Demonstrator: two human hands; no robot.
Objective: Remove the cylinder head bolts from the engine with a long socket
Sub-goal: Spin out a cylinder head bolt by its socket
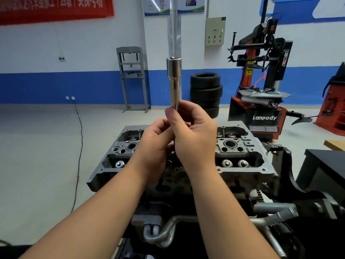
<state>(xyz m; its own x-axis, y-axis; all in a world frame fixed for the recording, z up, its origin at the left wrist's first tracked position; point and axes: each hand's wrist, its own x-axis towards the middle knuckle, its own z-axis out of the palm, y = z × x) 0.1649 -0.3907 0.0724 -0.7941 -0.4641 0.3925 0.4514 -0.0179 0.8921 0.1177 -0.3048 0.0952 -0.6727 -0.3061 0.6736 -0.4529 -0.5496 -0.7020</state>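
We hold the long socket [174, 85] upright above the middle of the cylinder head [240, 156]. Our right hand [194, 133] curls round its lower end; our left hand [158, 144] seems to pinch something below, hidden by the fingers.

A stack of black rubber tyres [206, 94] is seen against the blue-and-white wall, beside a grey steel shop press frame [133, 77]. A red-and-black tyre-changing machine [261, 86] is positioned at right. A beige wall-mounted electrical box [215, 31] and a red banner [56, 8] are fixed above. A black cable [79, 146] is laid across the floor.
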